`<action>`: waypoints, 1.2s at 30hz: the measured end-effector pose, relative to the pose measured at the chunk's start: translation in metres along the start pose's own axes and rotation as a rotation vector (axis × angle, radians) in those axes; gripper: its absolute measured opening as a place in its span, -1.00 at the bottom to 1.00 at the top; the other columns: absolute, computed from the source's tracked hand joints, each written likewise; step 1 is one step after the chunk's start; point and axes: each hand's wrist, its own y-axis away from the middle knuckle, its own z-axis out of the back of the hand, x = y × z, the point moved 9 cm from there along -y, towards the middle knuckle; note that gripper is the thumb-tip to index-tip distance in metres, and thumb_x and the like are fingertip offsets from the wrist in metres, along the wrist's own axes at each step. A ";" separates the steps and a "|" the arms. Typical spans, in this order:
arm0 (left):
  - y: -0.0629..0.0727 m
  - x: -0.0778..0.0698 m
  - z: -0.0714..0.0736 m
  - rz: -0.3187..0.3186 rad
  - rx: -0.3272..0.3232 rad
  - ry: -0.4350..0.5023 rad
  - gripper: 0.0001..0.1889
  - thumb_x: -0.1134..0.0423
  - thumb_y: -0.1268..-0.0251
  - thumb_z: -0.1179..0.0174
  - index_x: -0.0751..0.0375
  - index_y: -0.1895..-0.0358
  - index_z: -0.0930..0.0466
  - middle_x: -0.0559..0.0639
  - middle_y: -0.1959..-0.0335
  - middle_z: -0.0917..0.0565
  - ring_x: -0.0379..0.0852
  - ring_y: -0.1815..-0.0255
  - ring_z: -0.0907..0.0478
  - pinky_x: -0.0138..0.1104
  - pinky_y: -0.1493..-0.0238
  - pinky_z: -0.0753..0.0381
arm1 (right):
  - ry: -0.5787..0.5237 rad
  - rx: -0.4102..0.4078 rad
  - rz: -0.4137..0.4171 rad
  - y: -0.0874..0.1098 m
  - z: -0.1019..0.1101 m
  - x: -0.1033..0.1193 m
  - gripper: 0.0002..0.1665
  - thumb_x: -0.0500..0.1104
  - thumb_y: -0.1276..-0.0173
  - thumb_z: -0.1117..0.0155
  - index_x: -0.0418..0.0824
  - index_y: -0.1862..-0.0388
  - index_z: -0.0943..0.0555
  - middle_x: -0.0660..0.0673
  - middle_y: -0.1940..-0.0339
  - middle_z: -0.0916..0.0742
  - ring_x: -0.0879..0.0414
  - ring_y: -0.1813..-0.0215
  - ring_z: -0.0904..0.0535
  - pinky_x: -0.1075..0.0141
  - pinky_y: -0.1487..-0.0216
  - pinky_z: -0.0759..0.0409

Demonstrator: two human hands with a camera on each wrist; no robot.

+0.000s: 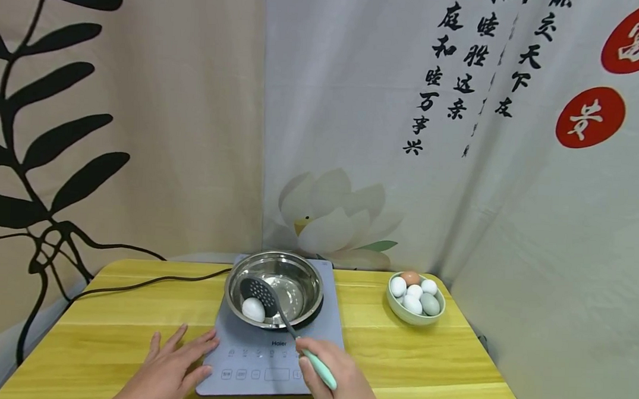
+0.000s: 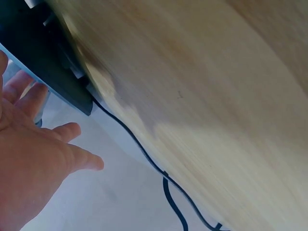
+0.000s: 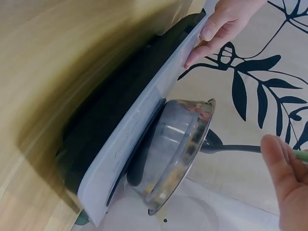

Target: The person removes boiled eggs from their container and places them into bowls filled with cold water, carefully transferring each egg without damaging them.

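Observation:
My right hand (image 1: 341,376) grips the mint-green handle of a slotted spoon (image 1: 284,317). The spoon's dark perforated head hangs inside a round stainless-steel pot (image 1: 317,288), right beside a white egg (image 1: 253,309) at the pot's near-left side. Under the pot is a pale grey induction cooker (image 1: 265,387) with touch controls on its front. My left hand (image 1: 164,371) has its fingers spread, with fingertips at the cooker's left edge. In the right wrist view the pot's side (image 3: 171,144) hides the egg and part of the spoon's head (image 3: 211,142).
A pale green bowl (image 1: 414,317) of several white, brown and greenish eggs stands on the right of the wooden table (image 1: 398,369). Leftward from the cooker runs a black cord (image 1: 150,282) over the table edge. Printed curtains (image 1: 194,128) hang behind.

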 end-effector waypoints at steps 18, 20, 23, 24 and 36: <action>-0.001 0.003 -0.002 0.005 0.010 0.007 -0.43 -0.24 -0.45 -0.29 -0.18 -0.44 -0.63 -0.13 -0.60 -0.50 0.65 -0.64 -0.12 0.71 -0.42 0.21 | -0.901 -0.349 -1.293 0.057 -0.011 -0.111 -0.48 -0.11 -0.75 -0.06 -0.55 -0.34 -0.46 -0.25 0.16 -0.87 0.10 0.15 -0.85 0.21 0.04 -0.86; -0.001 0.004 -0.002 0.006 0.011 0.015 -0.43 -0.23 -0.45 -0.29 -0.18 -0.44 -0.63 -0.12 -0.60 -0.50 0.66 -0.64 -0.11 0.71 -0.42 0.22 | -0.953 -0.390 -1.360 0.062 -0.009 -0.119 -0.49 -0.11 -0.76 -0.01 -0.54 -0.35 -0.46 -0.23 0.16 -0.88 0.08 0.13 -0.86 0.22 0.02 -0.86; -0.001 0.004 -0.003 0.004 0.008 0.025 -0.42 -0.25 -0.45 -0.28 -0.17 -0.44 -0.63 -0.11 -0.60 -0.50 0.66 -0.64 -0.10 0.71 -0.42 0.23 | -0.974 -0.436 -1.383 0.063 0.003 -0.127 -0.52 -0.11 -0.77 0.03 -0.50 -0.33 -0.47 -0.25 0.14 -0.88 0.05 0.10 -0.87 0.23 -0.01 -0.85; -0.001 0.003 -0.003 0.000 0.007 0.020 -0.42 -0.26 -0.46 -0.27 -0.18 -0.44 -0.62 -0.11 -0.60 -0.50 0.66 -0.64 -0.11 0.72 -0.41 0.22 | -0.971 -0.455 -1.381 0.063 0.010 -0.129 -0.53 -0.11 -0.77 0.03 -0.49 -0.32 -0.48 -0.25 0.14 -0.88 0.04 0.10 -0.87 0.23 -0.02 -0.85; 0.001 0.002 0.000 -0.033 -0.027 0.023 -0.45 -0.23 -0.48 -0.27 -0.17 -0.44 -0.62 -0.11 -0.59 -0.51 0.66 -0.63 -0.13 0.72 -0.40 0.16 | -0.856 -0.738 -1.339 0.099 0.147 -0.164 -0.71 -0.03 -0.78 -0.02 -0.15 -0.11 -0.62 -0.16 0.19 -0.90 0.10 0.07 -0.88 0.27 -0.07 -0.83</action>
